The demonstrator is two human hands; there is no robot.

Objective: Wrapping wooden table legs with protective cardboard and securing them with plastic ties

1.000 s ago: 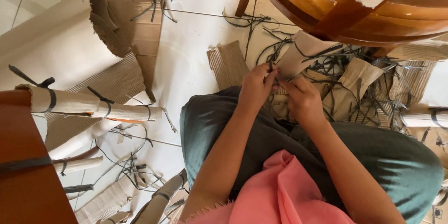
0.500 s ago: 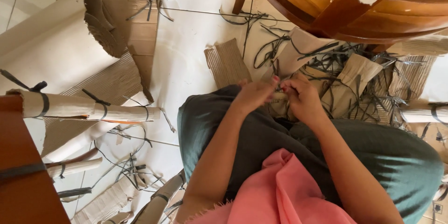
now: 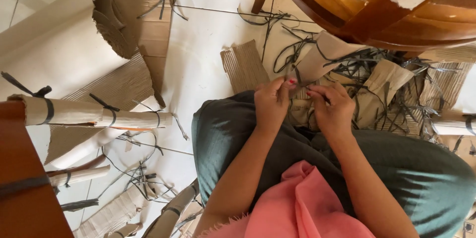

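I sit with my knees under a dark green skirt (image 3: 228, 134), a pink cloth (image 3: 302, 203) in my lap. My left hand (image 3: 271, 104) and my right hand (image 3: 333, 106) meet just past my knees, fingers pinched together on a thin dark strap (image 3: 297, 86) over a piece of brown cardboard (image 3: 322, 57). The strap between the fingertips is mostly hidden. A tangle of dark straps (image 3: 367, 64) and torn cardboard pieces lies right beyond my hands.
A wooden round table (image 3: 386, 9) stands at the upper right. Rolled cardboard tied with dark straps (image 3: 94, 114) lies to the left, with flat cardboard sheets (image 3: 119, 34) and a corrugated scrap (image 3: 243, 64) on the white tiled floor. A brown wooden surface (image 3: 20, 188) fills the lower left.
Both hands have dropped slightly toward my knees and drawn closer together, still working the strap at their fingertips. The view has shifted a little.
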